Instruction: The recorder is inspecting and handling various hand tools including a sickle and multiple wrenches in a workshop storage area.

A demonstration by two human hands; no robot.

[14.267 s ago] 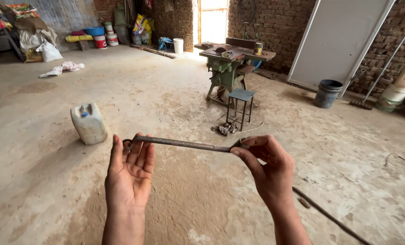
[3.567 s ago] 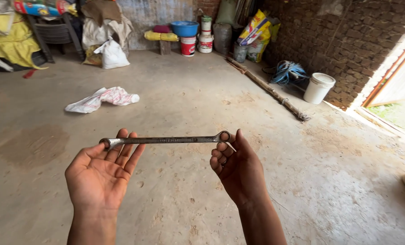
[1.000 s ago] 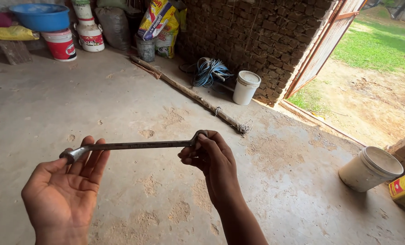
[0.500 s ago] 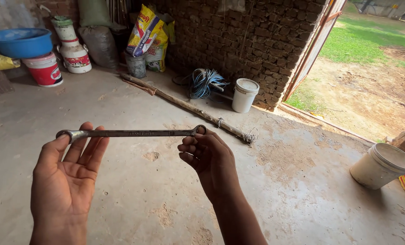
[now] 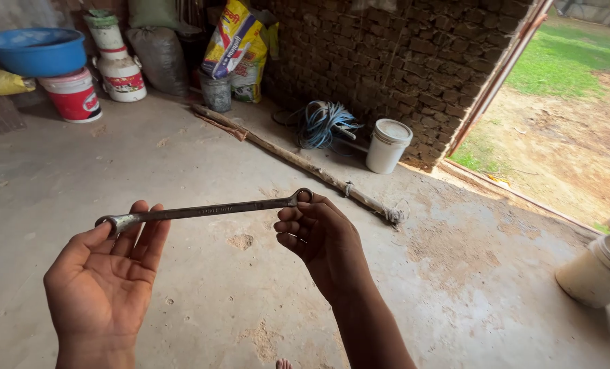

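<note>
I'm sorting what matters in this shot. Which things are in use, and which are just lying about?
In use: wrench, left hand, right hand.

Lying about: white bucket, blue rope coil, wooden pole, blue basin, printed sack.

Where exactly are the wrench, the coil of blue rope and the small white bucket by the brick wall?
wrench (image 5: 202,210), head view, middle of its metal shaft between the two hands
coil of blue rope (image 5: 324,123), head view, centre of the coil
white bucket (image 5: 387,146), head view, its side wall below the lid
</note>
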